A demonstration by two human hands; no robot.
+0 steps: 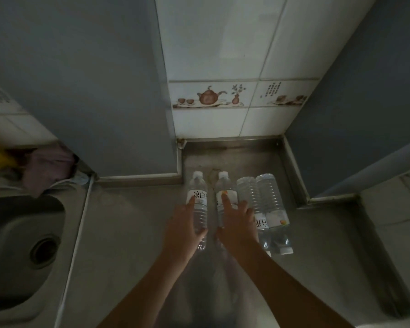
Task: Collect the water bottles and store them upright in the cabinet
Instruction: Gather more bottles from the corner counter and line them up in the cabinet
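Note:
Several clear water bottles lie side by side on the steel counter. My left hand wraps the leftmost bottle, thumb across its lower body and fingers along its left side. My right hand rests flat on the second bottle, fingers spread and the index finger on its label. Both of these bottles point their white caps toward the wall. Two more bottles lie to the right with their caps toward me. No cabinet interior is visible.
A steel sink is set into the counter at the left, with a cloth behind it. Grey panels flank a tiled wall behind the bottles. A raised counter lip runs along the bottles' right side.

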